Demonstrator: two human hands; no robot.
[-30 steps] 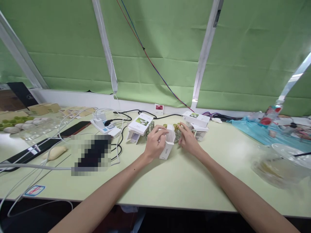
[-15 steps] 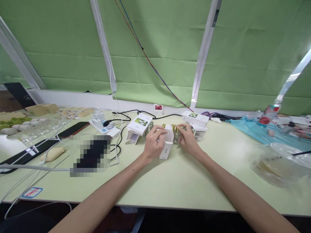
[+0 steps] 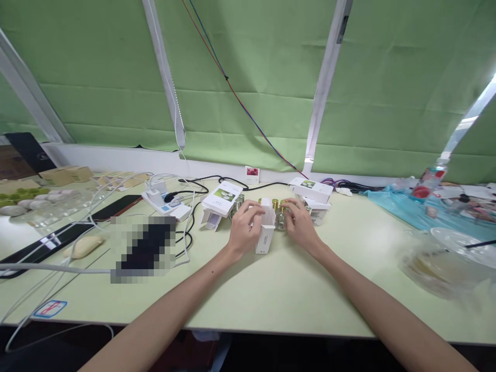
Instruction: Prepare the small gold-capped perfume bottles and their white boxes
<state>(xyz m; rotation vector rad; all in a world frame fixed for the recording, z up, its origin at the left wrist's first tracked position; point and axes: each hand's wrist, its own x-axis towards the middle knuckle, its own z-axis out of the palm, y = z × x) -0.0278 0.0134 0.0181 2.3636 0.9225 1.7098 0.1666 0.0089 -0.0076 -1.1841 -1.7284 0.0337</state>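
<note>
My left hand (image 3: 246, 227) is closed around a small white carton (image 3: 264, 240) that stands upright on the table with its top flaps open. Just right of it, my right hand (image 3: 300, 222) has its curled fingers on a small clear glass bottle (image 3: 281, 223) with a gold cap. Another gold-capped bottle (image 3: 275, 203) is close beside that one, partly behind the carton. More glass bottles (image 3: 237, 204) show behind my left hand, mostly covered by it. The carton hides its own inside from me.
Flat white boxes with a green picture lie left (image 3: 222, 198) and right (image 3: 312, 189) behind my hands. A power strip (image 3: 165, 205) with cables is at the left. A clear plastic cup (image 3: 437, 268) lies at the right, near blue plastic sheeting (image 3: 399, 204).
My right fingers have drawn slightly right, away from the carton, and a second gold cap now shows more plainly beside them. My left hand keeps its hold on the carton.
</note>
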